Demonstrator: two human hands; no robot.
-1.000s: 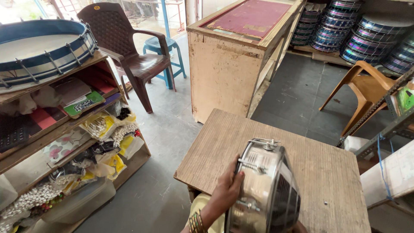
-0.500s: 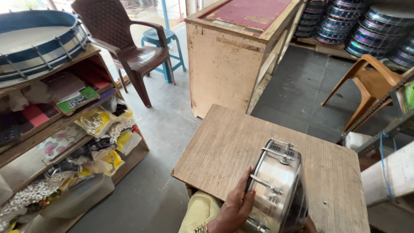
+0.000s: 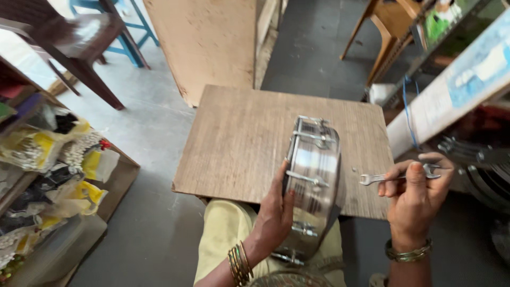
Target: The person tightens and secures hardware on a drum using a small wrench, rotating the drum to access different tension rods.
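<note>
Left hand [image 3: 276, 212]: palm and fingers pressed flat against rim side of metal drum [image 3: 312, 180]; fingers spread, not wrapped around. Gold bangles [image 3: 240, 264] at wrist.

Metal drum: shiny steel shell, stood on edge, tilted slightly, lower part at near edge of desk [image 3: 239, 138] and over lap, upper part leaning above desk surface. Tension rods and lugs visible along shell, directly beside left fingertips.

Right hand [image 3: 417, 194]: closed on spanner [image 3: 396, 175], thumb and fingers clamped at ring end; open-jaw end pointing toward drum, just short of shell, not touching. Bangle [image 3: 408, 254] at wrist.

Hands apart, drum between them.

Beyond hands: plywood desk top, bare apart from drum; wooden crate [image 3: 212, 42] farther off. Left of left hand: shelves [image 3: 48, 159] with yellow and white packets, dark chair [image 3: 74, 48] above them. Right of right hand: stacked metal hoops [image 3: 478, 159], partly blurred; wooden chair [image 3: 388, 26] far beyond.
</note>
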